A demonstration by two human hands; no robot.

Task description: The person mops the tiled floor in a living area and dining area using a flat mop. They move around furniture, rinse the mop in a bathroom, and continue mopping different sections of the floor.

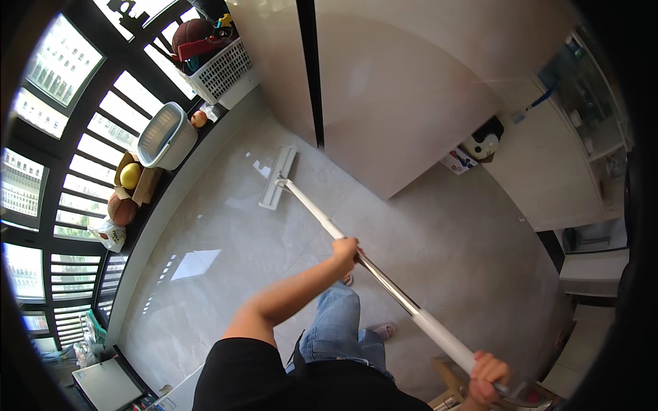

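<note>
A long-handled flat mop (308, 200) slants across the view, its pale rectangular head (277, 177) lying on the glossy grey tiled floor (233, 226). My left hand (346, 251) is wrapped round the pole about midway, where the white upper section meets the bare metal tube. Lower right, my right hand (489, 375) grips the white sleeve close to the pole's end. Both hands are closed on the pole. Its tip beyond my right hand is hard to make out.
Along the left, a window ledge holds a grey plastic basket (168, 137), a brown ball (122, 209), a yellow fruit (130, 176) in a carton and a white crate (223, 72). A large beige cabinet (391, 103) juts into the floor ahead. Low boxes (458, 161) stand beside it.
</note>
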